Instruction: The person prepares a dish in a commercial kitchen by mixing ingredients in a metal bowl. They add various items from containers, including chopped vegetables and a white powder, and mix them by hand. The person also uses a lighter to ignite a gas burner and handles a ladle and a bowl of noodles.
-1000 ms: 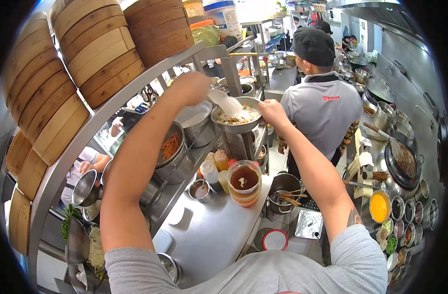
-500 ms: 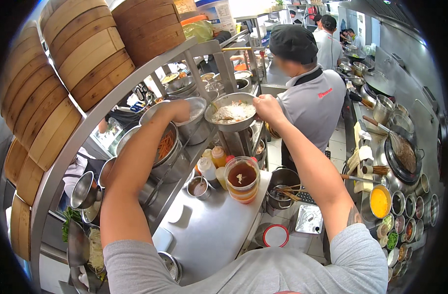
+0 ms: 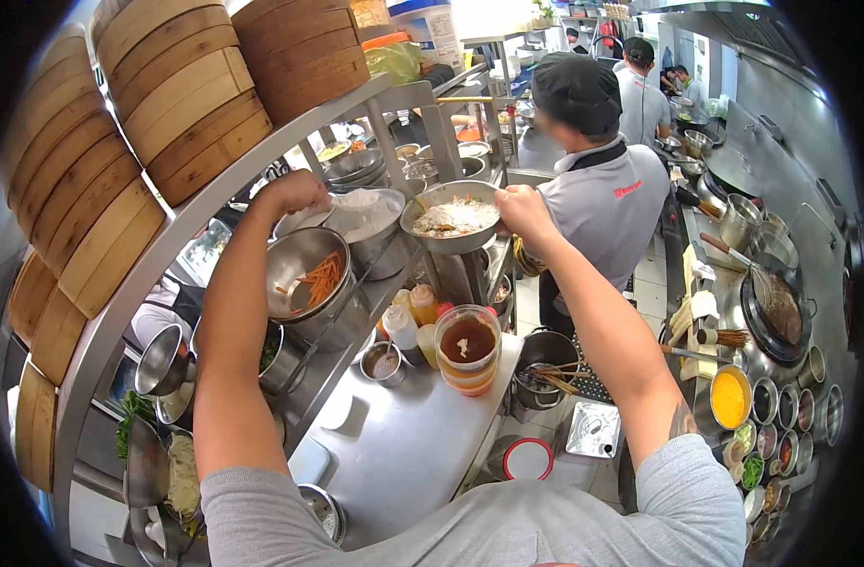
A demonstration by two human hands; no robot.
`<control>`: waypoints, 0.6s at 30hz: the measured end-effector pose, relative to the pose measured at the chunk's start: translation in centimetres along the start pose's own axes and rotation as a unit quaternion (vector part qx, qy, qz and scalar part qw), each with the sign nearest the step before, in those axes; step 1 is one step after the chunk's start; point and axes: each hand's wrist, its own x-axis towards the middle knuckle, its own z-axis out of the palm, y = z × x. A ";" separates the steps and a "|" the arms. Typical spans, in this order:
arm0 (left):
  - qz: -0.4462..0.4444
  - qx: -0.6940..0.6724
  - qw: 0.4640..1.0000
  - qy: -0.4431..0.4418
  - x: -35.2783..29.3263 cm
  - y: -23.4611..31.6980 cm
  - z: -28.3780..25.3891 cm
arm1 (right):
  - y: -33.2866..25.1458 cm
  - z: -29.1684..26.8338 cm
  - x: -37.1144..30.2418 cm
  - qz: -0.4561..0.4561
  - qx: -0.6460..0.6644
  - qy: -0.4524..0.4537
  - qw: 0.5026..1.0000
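Note:
A shallow metal bowl (image 3: 451, 244) holds shredded vegetables under white powder. My right hand (image 3: 523, 210) is closed on its right rim, keeping it level over the shelf edge. My left hand (image 3: 298, 192) is at the upper left with its fingers curled together, close to the rim of a deep metal pot (image 3: 380, 265) of white powder. What those fingers hold, if anything, I cannot make out. Just nearer stands a metal bowl with carrot strips (image 3: 320, 282) inside, beside my left forearm.
Stacked bamboo steamers (image 3: 181, 94) line the upper left rack. Below are squeeze bottles (image 3: 401, 325), a tub of brown liquid (image 3: 467, 340) and a steel counter (image 3: 394, 454). A co-worker in grey (image 3: 607, 194) stands at the right, by the stove with a wok (image 3: 777, 307).
My left hand has come out of the powder pot and moved left, uncovering the powder and the carrot strips. My right hand still grips the bowl in nearly the same place.

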 end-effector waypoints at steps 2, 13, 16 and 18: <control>0.032 0.011 0.999 0.016 -0.3 0.2 -0.9 | -0.5 0.1 -0.1 -0.118 -0.134 0.005 0.984; 0.239 0.438 0.853 0.151 -6.0 14.5 2.4 | -1.4 -0.4 -0.7 0.044 0.056 -0.019 0.997; 0.153 0.478 0.847 0.176 -5.1 12.0 2.5 | -1.1 -0.5 -0.7 0.033 0.058 -0.006 0.998; 0.116 0.464 0.871 0.109 -3.6 10.2 3.7 | 0.8 -0.2 0.1 -0.051 -0.007 0.013 0.999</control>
